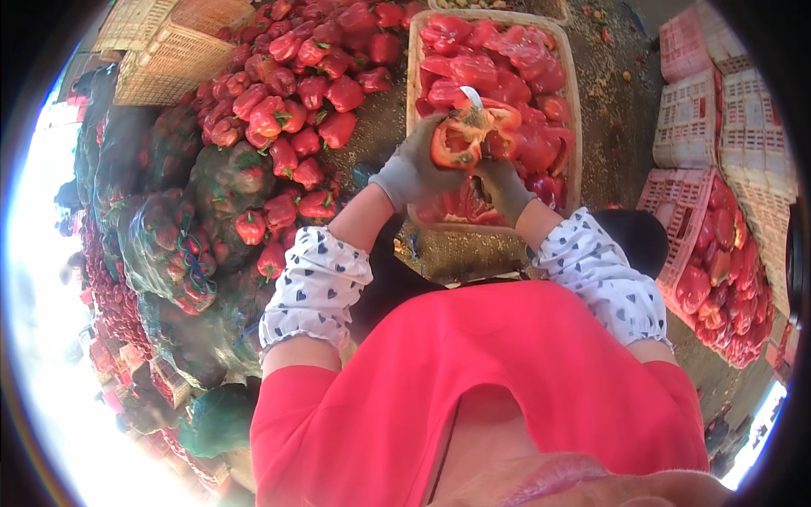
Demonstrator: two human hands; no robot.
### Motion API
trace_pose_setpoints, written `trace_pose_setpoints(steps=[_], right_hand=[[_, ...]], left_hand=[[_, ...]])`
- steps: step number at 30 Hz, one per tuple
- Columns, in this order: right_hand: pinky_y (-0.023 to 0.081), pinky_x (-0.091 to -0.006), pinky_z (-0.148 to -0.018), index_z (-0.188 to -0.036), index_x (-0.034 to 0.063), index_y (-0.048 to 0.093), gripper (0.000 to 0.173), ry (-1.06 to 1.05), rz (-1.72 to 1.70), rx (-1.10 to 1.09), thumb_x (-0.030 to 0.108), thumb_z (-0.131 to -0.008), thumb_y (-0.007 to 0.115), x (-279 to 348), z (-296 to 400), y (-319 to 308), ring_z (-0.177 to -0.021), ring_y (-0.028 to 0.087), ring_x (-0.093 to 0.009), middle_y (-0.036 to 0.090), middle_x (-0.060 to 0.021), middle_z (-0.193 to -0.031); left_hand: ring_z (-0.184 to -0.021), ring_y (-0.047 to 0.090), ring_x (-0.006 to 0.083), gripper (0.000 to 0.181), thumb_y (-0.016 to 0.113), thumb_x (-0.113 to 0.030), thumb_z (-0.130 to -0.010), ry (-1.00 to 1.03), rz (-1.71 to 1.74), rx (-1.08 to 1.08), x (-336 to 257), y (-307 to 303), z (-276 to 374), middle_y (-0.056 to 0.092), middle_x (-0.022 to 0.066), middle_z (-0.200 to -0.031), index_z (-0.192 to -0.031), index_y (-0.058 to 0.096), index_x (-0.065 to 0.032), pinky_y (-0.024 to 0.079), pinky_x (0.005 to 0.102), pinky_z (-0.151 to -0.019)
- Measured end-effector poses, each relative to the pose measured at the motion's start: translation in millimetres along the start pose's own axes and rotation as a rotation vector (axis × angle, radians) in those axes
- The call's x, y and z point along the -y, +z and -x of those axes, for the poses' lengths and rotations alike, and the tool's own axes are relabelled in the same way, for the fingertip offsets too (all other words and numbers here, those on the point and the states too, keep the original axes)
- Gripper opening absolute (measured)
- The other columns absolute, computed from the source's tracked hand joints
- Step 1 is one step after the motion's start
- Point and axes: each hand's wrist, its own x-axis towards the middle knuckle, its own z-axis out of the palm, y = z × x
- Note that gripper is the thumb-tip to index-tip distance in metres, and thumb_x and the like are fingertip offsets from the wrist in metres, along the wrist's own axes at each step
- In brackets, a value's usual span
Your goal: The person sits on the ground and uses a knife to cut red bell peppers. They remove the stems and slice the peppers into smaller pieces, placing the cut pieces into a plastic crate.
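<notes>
My left hand (pixel 421 168), in a grey work glove, grips a red bell pepper (pixel 455 144) that is cut open, with its pale core and seeds showing. A curved knife blade (pixel 471 97) sticks out past the core at the top of the pepper. Just below the pepper's right side, my gloved right hand (pixel 505 190) is curled in a fist around the knife; its handle is mostly hidden. Both hands are above a plastic crate (pixel 575 127) filled with opened red peppers (pixel 472 71).
A heap of whole red bell peppers (pixel 310 89) lies left of the crate, beside stuffed mesh sacks (pixel 165 237). Yellowish crates (pixel 174 70) stand at the upper left. On the right are stacked crates (pixel 687 120) and a pink crate (pixel 675 203) with peppers. Seeds litter the floor (pixel 605 89).
</notes>
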Motion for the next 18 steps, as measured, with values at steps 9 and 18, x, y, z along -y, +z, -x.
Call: trace_pose_setpoints(steps=[9,18], right_hand=[[0.039,-0.0263,-0.041,-0.078,0.0083,0.061,0.014,0.132,-0.298,0.026,0.021,-0.083,0.064,-31.4,16.9,-19.2,-0.044,0.049,-0.012,0.055,-0.0018,-0.060],[0.046,-0.0275,-0.049,-0.087,0.0137,0.062,0.012,0.006,-0.546,0.109,0.023,-0.091,0.055,-39.8,-18.7,-24.4,-0.055,0.057,-0.014,0.062,-0.0011,-0.071]], left_hand=[[-0.111,0.058,0.0139,0.071,0.077,-0.013,-0.079,-0.265,0.444,0.375,7.6,14.1,-15.3,0.060,0.0064,-0.125,-0.140,0.043,-0.0044,0.049,0.0311,-0.097],[-0.122,0.055,0.0363,0.067,0.076,-0.027,-0.077,-0.313,1.694,-0.022,0.0,67.0,-10.8,0.057,0.0148,-0.132,-0.134,0.049,-0.0027,0.053,0.0479,-0.094]])
